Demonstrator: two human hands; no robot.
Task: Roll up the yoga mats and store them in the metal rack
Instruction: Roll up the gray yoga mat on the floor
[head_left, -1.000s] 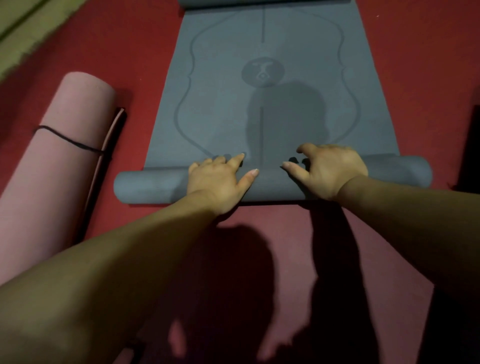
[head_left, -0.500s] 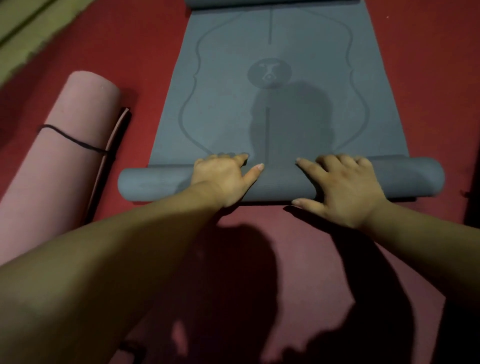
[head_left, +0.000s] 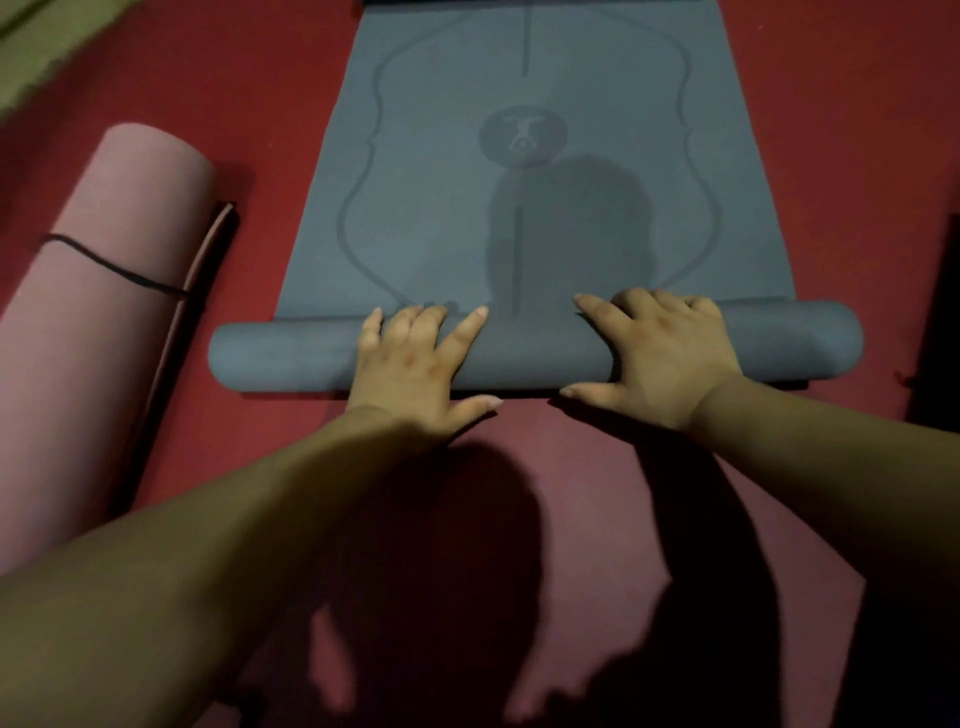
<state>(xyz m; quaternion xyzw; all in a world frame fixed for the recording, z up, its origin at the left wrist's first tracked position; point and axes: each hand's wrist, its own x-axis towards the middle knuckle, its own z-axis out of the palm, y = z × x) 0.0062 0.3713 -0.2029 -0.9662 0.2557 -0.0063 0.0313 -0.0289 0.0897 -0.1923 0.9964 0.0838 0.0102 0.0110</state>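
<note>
**A:** Item one?

**B:** Grey yoga mat (head_left: 519, 234), flat on the red floor (head_left: 857, 130), running off toward twelve o'clock. Its near end was wound into a slim roll (head_left: 280, 358) lying crosswise, nine to three.

**A:** Hands?

**B:** Left hand (head_left: 410, 364) and right hand (head_left: 665, 353), both laid palm-down on top of the roll near its middle, a gap between them. Fingers were spread wide and fairly straight, tips reaching the roll's far edge, thumbs on the near side. Nothing was pinched; they pressed rather than clutched. I judged the placement was meant to drive the roll evenly toward twelve, so neither end ran ahead.

**A:** Progress?

**B:** Early, by my estimate. Most of the grey sheet lay unrolled, its printed emblem (head_left: 522, 136) uncovered.

**A:** Item two?

**B:** Pink mat (head_left: 104, 322), at nine to ten o'clock, fully rolled, with a black cord (head_left: 119, 273) round it, presumably to stop it springing open. It lay apart from the grey one, awaiting storage, I supposed.

**A:** The rack?

**B:** Not to be seen from there.

**A:** Surface and room?

**B:** Red, carpet-like flooring; dim light; hard shadows of the arms at six. An olive strip (head_left: 31, 47) at eleven, and a dark object (head_left: 940, 322) at three that I could not identify.
</note>
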